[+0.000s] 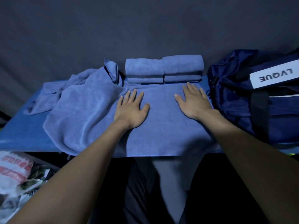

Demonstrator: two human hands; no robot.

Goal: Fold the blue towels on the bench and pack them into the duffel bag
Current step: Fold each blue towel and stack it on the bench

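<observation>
Left hand (131, 109) and right hand (193, 101) lie flat, fingers spread, on blue towel (161, 126) overhanging counter (24, 131) edge; duffel bag (242, 97) crowds right.

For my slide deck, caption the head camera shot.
Both hands, left and right, flatten a blue towel before folded towels, beside the duffel bag.

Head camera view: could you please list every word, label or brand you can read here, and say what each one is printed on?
"LVQUE": dark letters on the white panel of the navy duffel bag, seen upside down from here.
Red print on the white plastic bag at lower left: too blurred to read.
No text shows on the towels or the bench.
</observation>
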